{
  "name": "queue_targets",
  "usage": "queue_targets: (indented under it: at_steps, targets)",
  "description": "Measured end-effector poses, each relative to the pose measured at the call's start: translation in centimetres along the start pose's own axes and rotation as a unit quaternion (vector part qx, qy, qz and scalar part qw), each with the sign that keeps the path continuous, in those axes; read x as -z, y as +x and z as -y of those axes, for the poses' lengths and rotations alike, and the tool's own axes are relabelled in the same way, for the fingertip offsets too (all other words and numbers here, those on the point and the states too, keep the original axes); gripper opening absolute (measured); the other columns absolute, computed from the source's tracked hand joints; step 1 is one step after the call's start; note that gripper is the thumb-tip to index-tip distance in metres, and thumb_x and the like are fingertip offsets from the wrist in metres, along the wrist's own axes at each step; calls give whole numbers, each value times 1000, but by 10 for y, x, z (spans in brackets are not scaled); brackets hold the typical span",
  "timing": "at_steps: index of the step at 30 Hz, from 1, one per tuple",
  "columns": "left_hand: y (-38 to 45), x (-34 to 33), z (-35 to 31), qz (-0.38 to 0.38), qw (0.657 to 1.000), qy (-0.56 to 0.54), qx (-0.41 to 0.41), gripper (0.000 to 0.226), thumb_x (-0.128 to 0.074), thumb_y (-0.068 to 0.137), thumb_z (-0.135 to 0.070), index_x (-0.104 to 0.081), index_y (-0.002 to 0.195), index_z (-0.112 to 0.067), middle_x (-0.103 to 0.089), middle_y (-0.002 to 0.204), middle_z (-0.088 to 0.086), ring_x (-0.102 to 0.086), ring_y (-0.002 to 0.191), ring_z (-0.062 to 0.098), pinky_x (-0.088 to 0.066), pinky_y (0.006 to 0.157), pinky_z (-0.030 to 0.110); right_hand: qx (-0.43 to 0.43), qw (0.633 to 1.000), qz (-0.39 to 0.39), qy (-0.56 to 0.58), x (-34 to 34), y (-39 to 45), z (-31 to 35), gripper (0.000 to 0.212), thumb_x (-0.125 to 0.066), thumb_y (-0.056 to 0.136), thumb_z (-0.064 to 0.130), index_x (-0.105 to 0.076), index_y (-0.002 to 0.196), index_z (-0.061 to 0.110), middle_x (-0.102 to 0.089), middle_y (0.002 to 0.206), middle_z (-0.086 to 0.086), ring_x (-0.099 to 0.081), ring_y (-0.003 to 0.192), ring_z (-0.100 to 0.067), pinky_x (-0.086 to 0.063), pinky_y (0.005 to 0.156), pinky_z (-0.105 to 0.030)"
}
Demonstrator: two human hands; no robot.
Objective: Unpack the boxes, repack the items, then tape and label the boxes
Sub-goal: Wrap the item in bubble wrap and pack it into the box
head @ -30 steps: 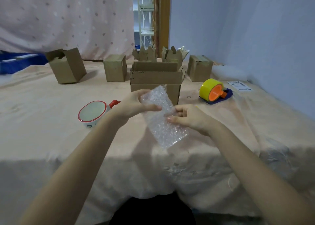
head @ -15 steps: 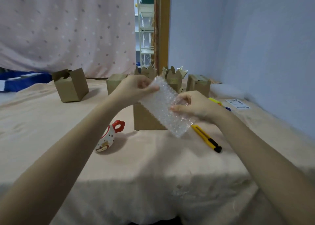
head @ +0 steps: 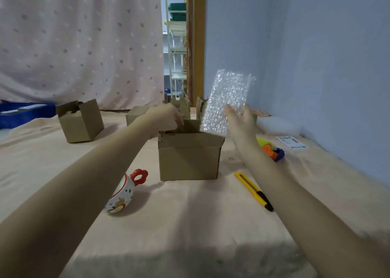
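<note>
An open cardboard box [head: 188, 157] stands in the middle of the cloth-covered table. My left hand [head: 166, 115] reaches over it, and its fingers curl down onto the rear flap [head: 191, 124]. My right hand [head: 240, 122] pinches a sheet of clear bubble wrap [head: 229, 94] between thumb and fingers. The sheet stands upright over the box's right rear corner. A white mug with a red handle [head: 124, 193] lies on its side on the cloth, left of the box.
A yellow box cutter [head: 253, 190] lies right of the box. A yellow-and-orange tape dispenser [head: 271, 150] and a printed label [head: 291, 142] sit near the blue wall. Several more small boxes [head: 81, 120] stand farther back, with a blue crate [head: 21, 113] at far left.
My left hand let go of the bubble wrap and moved to the box's rear flap. My right hand carried the sheet up and to the right, and now holds it alone, upright.
</note>
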State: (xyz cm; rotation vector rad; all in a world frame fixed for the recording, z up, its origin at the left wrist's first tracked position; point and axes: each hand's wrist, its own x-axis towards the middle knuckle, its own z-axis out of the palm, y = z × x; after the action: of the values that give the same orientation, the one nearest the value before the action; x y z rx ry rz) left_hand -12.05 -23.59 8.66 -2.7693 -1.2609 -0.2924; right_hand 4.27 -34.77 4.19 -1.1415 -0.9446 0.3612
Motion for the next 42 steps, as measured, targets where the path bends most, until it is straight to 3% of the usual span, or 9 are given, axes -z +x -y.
queue_targets:
  at_steps: [5,6,9,13,17,22,29,32,42]
  targets:
    - [23,0,-9,72,994,80,-17,49,-43,88,-4,-61,124,-32,-48,139,-7,-44,126,22,-29,108,42,16,1000,20,7,-11,7,-12,67,-40,102,32,-1,138,-9,-38,129,1,-34,121,-8,-23,97,-16]
    - [29,-3,-7,75,994,72,-17,48,-44,88,-3,-61,124,-30,-53,135,-7,-49,120,21,-34,103,40,8,999,31,12,-14,9,-19,25,-38,103,32,-23,122,23,-36,130,2,-33,123,-9,-22,99,-17]
    - [39,-6,-5,85,994,71,-10,45,-46,89,-4,-60,125,-28,-60,126,-5,-56,103,19,-44,74,24,49,997,50,-29,-21,2,-32,61,-35,103,34,-5,153,13,-26,151,4,-23,136,-3,-17,108,-18]
    - [38,-6,-3,93,993,73,-2,41,-46,92,-5,-62,122,-28,-55,122,-10,-51,92,11,-37,55,14,195,962,-4,-192,-22,1,-46,35,-38,103,30,-37,128,6,-48,73,12,-52,72,-15,-39,69,-32]
    - [31,-1,-5,64,994,83,-10,41,-44,93,-4,-65,118,-29,-56,126,-5,-45,87,9,-29,48,15,245,941,-27,-230,-22,4,-56,43,-36,98,36,-43,120,0,-37,53,11,-46,54,-16,-30,54,-30]
    - [17,4,-2,72,996,42,-8,38,-46,89,-4,-70,107,-27,-61,111,-5,-51,88,10,-36,54,17,213,956,-42,-198,-5,15,-68,37,-35,97,43,-42,110,10,-37,54,7,-40,48,-12,-28,51,-30]
    - [-28,0,-3,36,996,-68,45,35,-49,89,0,-69,113,-16,-64,114,3,-61,95,18,-56,78,26,163,946,148,-237,24,15,-46,21,-44,100,35,-41,115,19,-52,67,0,-56,57,-18,-52,59,-46]
    - [-40,5,-5,51,990,-108,76,39,-45,90,3,-65,119,-13,-60,116,8,-62,76,19,-54,53,19,183,891,205,-363,22,17,-38,28,-49,98,31,-43,120,14,-47,64,9,-48,56,-5,-35,51,-25]
    - [-36,10,-10,117,971,-135,158,23,-58,88,-1,-61,111,3,-66,87,17,-65,54,19,-55,49,23,184,743,328,-553,-19,34,-13,40,-52,96,31,-44,134,21,-63,114,-10,-59,103,-29,-49,86,-41]
